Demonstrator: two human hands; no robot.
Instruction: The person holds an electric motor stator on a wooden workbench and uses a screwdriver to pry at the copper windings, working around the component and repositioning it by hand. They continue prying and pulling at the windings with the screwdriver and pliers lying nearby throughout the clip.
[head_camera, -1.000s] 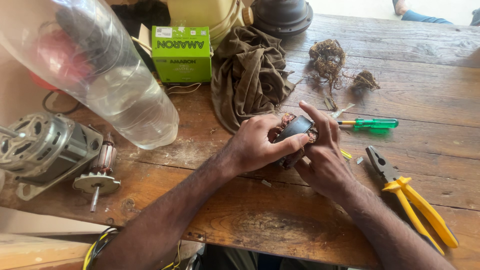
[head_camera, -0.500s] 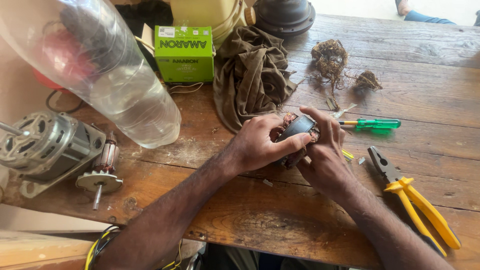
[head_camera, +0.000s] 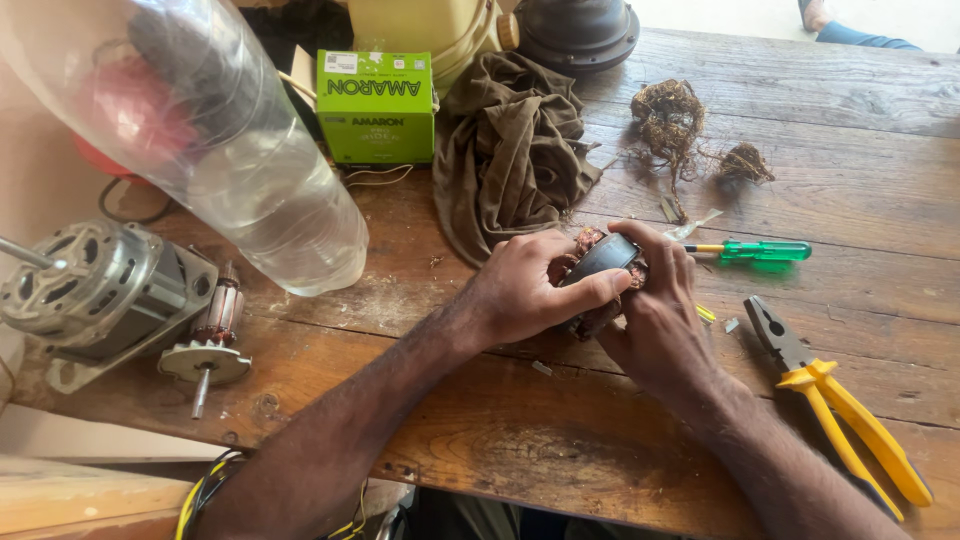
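Note:
Both my hands grip a small dark motor stator (head_camera: 603, 258) with copper windings, held just above the wooden table (head_camera: 860, 200). My left hand (head_camera: 530, 290) wraps it from the left, thumb laid across its front. My right hand (head_camera: 655, 310) cups it from the right and from behind, fingers curled over the top. Most of the stator is hidden by my fingers.
A green-handled screwdriver (head_camera: 750, 250) lies right of my hands, yellow-handled pliers (head_camera: 835, 400) at the front right. Brown cloth (head_camera: 515, 150), green box (head_camera: 377, 105), wire tangles (head_camera: 670, 115) lie behind. A clear plastic bottle (head_camera: 220, 140) and a motor (head_camera: 110, 295) sit left.
Both hands stay on the stator in the same spot; the fingers shift only slightly. The view has moved a little.

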